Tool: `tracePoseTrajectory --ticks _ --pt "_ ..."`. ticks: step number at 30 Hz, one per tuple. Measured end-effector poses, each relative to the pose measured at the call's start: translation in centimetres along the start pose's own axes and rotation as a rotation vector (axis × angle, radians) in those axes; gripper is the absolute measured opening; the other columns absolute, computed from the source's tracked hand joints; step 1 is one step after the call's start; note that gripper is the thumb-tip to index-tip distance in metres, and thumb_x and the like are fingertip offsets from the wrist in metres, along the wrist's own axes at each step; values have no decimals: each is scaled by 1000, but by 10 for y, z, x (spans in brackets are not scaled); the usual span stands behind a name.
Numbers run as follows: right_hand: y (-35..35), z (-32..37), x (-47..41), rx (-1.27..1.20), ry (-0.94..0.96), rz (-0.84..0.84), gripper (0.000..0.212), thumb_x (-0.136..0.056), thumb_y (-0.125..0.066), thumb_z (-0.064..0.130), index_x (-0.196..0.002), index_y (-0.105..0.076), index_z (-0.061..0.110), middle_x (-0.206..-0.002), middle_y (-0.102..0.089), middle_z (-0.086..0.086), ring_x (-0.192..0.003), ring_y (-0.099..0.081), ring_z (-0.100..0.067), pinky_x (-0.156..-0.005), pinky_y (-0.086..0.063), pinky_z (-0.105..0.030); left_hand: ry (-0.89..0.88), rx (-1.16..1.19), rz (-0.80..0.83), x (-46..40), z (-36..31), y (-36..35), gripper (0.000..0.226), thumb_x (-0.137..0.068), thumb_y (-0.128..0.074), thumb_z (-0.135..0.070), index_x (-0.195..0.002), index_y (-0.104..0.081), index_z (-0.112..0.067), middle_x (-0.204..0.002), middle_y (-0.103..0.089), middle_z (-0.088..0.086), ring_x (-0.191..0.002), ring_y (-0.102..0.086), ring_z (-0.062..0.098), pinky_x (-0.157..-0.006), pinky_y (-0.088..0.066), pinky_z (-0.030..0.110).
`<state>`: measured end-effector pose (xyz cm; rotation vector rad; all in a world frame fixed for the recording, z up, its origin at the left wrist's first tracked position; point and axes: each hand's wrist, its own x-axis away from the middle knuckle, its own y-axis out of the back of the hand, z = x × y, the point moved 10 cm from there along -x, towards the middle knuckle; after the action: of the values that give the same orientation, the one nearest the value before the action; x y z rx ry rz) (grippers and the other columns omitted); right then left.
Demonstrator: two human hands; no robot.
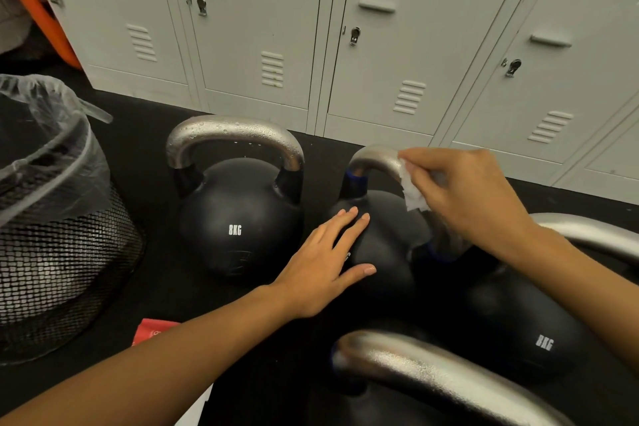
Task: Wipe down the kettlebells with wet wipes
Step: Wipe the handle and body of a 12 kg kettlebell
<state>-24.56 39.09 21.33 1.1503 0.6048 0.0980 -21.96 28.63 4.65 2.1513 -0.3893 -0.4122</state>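
Several black kettlebells with steel handles stand on the dark floor. The middle kettlebell (383, 245) has blue bands on its handle. My left hand (325, 266) lies flat on its ball, fingers spread. My right hand (463, 194) presses a white wet wipe (413, 194) against the right side of that handle. To the left stands an 8KG kettlebell (238, 218) whose handle carries water droplets. Another 8KG kettlebell (529, 332) sits at the right, and a fourth kettlebell's handle (435, 373) fills the bottom foreground.
A black mesh bin (62, 252) with a clear plastic liner stands at the left. A red packet (152, 330) lies on the floor by my left forearm. Grey lockers (380, 62) line the back. An orange panel (34, 10) is at the far left.
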Motion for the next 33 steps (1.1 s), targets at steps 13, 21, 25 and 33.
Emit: tracePoseTrajectory --ticks 13,21,25,33 --pt "-60 -7 -72 -12 -100 407 32 -93 -61 35 -114 -73 14 -121 -68 1 -71 -52 -3 -59 -35 -11 3 -11 19 0 0 -2 72 -95 -38 -56 -151 1 -33 -159 3 -14 -136 16 -8 -112 4 16" --pt "-54 -11 -56 -78 -127 364 40 -89 -64 27 -128 -64 20 -128 -64 -2 -96 -53 -13 -81 -40 -23 -3 -9 14 0 -2 -1 72 -95 -40 -55 -152 -1 -32 -160 2 -13 -136 14 -8 -112 3 17" --pt "-40 -12 -43 -104 -136 313 43 -90 -64 26 -133 -60 21 -129 -64 -3 -97 -52 -10 -80 -38 -21 -9 -13 10 1 0 -1 73 -95 -41 -54 -152 -1 -31 -160 2 -12 -137 14 -7 -112 3 17" --pt "-10 -39 8 -184 -275 183 47 -87 -69 37 -132 -62 26 -119 -69 5 -104 -61 -9 -85 -43 -21 -13 -18 -4 0 0 -1 73 -94 -40 -55 -151 -1 -31 -160 2 -12 -139 14 -5 -114 2 19"
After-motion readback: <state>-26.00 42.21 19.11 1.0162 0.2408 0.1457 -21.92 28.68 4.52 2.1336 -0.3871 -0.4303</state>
